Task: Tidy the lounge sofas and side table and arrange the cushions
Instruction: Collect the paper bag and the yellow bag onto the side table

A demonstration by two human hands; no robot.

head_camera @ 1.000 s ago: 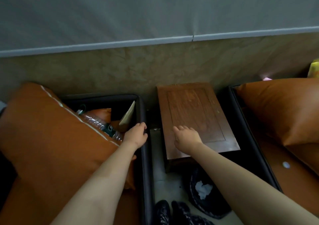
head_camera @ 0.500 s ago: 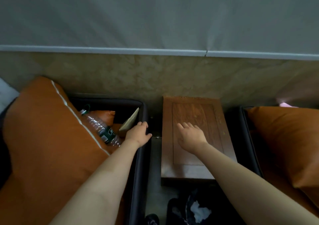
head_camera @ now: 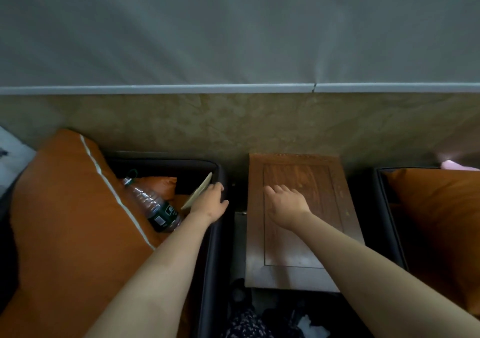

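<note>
- Sofa [head_camera: 217,259] on your L holds cushion [head_camera: 65,221], bottle [head_camera: 155,208], card [head_camera: 198,195].
- Your L hand [head_camera: 209,204] curls over sofa's side wall; card just beside fingers, bottle near.
- Your R hand [head_camera: 285,202] lies flat, fingers straight, on bench [head_camera: 285,254].

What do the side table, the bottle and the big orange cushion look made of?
Side table: wood, grain visible, glossy varnish sheen. Bottle: clear ribbed plastic, dark label. Big orange cushion: smooth, faintly shiny, likely leather or imitation; white piping.
</note>
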